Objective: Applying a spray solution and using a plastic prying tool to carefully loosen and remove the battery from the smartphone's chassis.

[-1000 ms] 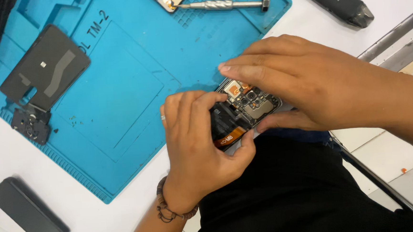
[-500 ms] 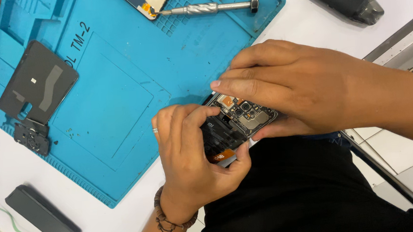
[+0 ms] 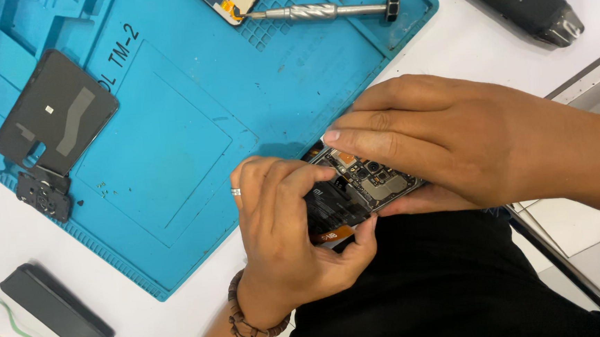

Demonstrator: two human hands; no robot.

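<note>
Over the blue mat (image 3: 174, 148), both hands grip an opened phone (image 3: 357, 193).

The ringed, braceleted left hand (image 3: 287, 239) is curling its fingers inward, thumb pressing up from below, while the right hand (image 3: 444, 142) is arching over, fingers extended leftward.

silver ring (image 3: 235, 191), brown beaded bracelet (image 3: 243, 324) on left hand (image 3: 287, 249); black clothing (image 3: 432, 285).
</note>
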